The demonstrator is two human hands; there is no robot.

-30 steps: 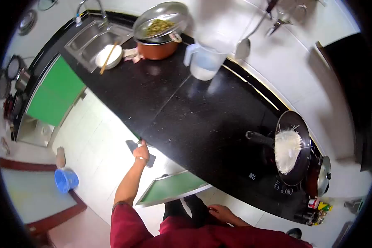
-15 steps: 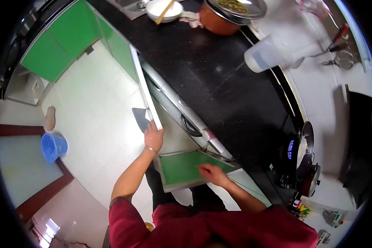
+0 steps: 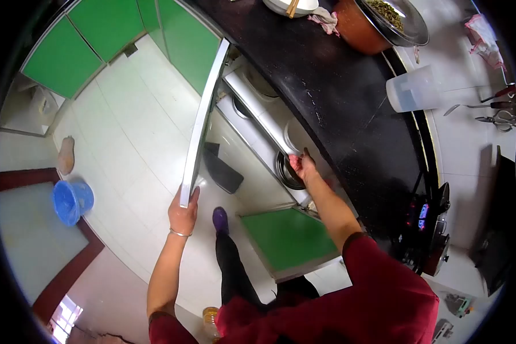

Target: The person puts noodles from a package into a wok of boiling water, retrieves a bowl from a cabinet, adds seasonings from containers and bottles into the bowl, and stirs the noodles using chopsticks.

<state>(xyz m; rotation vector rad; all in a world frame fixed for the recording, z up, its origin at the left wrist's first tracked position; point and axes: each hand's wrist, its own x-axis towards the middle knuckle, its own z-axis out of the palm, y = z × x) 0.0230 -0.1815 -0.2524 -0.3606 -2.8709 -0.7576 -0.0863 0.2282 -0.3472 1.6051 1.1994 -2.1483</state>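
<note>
Beneath the black countertop (image 3: 350, 123), the cabinet is wide to view, and both hands are at work on it! Left hand (image 3: 182, 217) at the near corner of the swung-out cabinet door (image 3: 204, 123), fingers wrapped about its pale edge, a firm hold by the look of it. Over on the other side, the right hand (image 3: 307, 168) reaches in just below the counter's edge, fingers curled at a pinkish patch (image 3: 295, 161) on the end of the white rail (image 3: 260, 114); whether they grip anything or merely touch, I can't make out. Right below that hand sits a dark round pan (image 3: 286, 176) inside the cabinet, with a pale round vessel (image 3: 294, 135) behind the rail, partly hidden. And the second door, a green panel (image 3: 289, 238), stands swung out too, close by the person's legs. So the score as I judge it: access is won, both doors out of the way, but the reach inside looks unfinished, with the pan and the pale vessel sitting in the cabinet and neither of them clearly in a grasp. Up on the stove, blue flame (image 3: 423, 217) burns away!
</note>
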